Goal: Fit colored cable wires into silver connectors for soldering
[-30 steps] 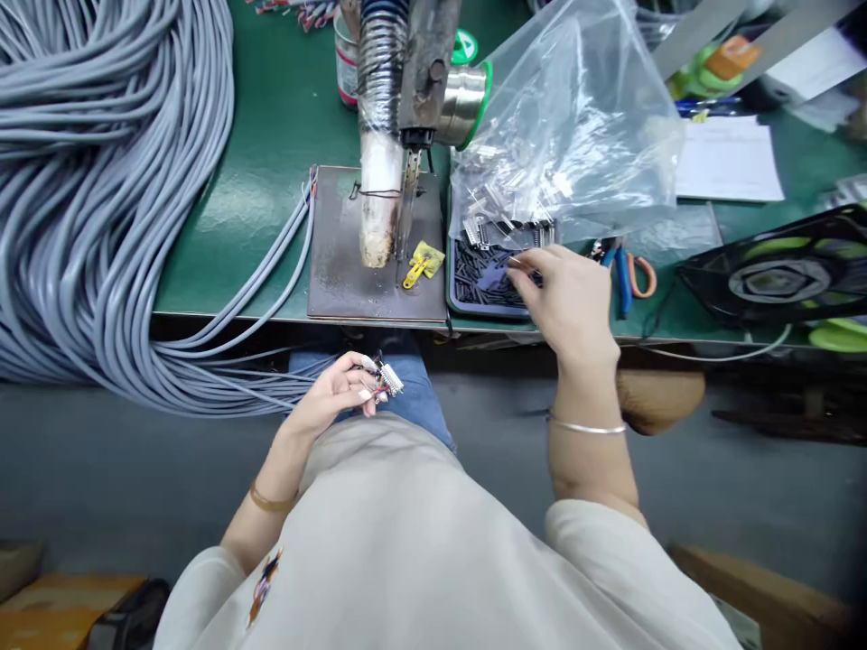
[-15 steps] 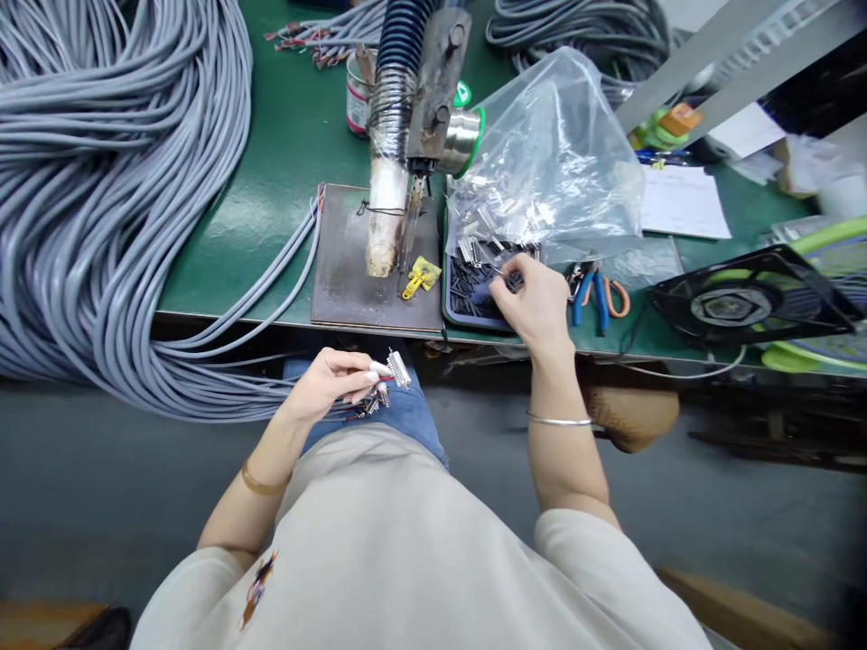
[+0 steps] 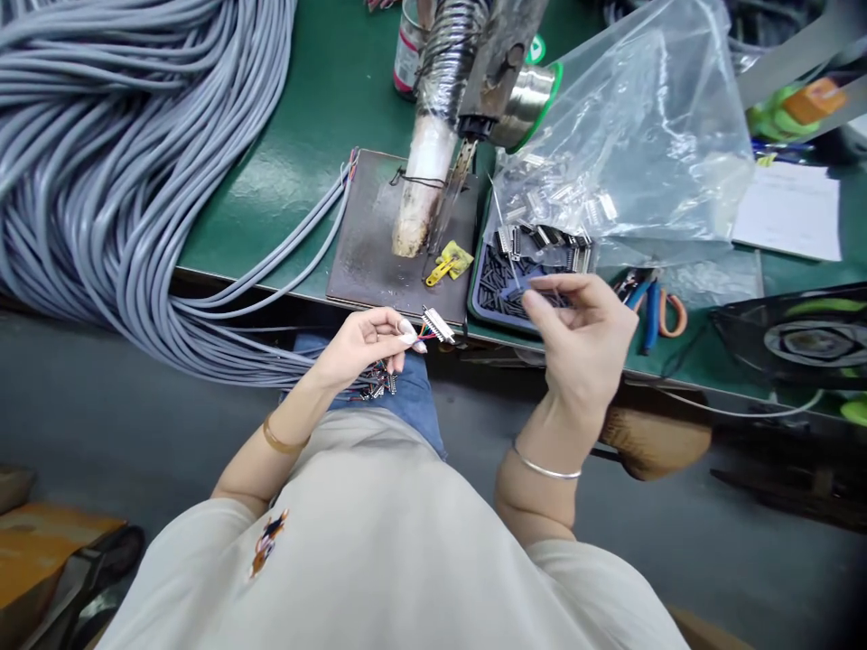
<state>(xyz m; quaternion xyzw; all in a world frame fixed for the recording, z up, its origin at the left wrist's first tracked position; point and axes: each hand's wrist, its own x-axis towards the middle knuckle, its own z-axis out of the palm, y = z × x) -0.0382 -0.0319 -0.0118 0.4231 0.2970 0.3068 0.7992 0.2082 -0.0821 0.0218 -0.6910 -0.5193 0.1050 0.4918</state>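
Observation:
My left hand [image 3: 379,341] pinches the end of a grey cable. From its fingertips coloured wires run to a silvery multi-pin connector [image 3: 437,325], beside the front edge of the bench. Several more wired connectors [image 3: 379,386] hang below this hand, over my lap. My right hand [image 3: 575,325] is at the front of a dark tray [image 3: 474,280], thumb and forefinger closed on what looks like thin solder wire [image 3: 507,230]. That wire slants up toward the solder spool [image 3: 532,104]. Black sleeves and loose connectors [image 3: 542,236] lie in the tray.
A soldering iron [image 3: 461,171] and a hose nozzle [image 3: 416,212] hang over a brown board [image 3: 369,244] with a yellow tag [image 3: 447,264]. Grey cables [image 3: 135,181] heap at left. A plastic bag [image 3: 650,126], pliers [image 3: 654,311] and a fan [image 3: 806,343] are rightward.
My left hand has moved up and right with the connector, nearer the board. The right hand has drawn back from the tray's contents, a thin wire now showing at its fingertips. The view has shifted.

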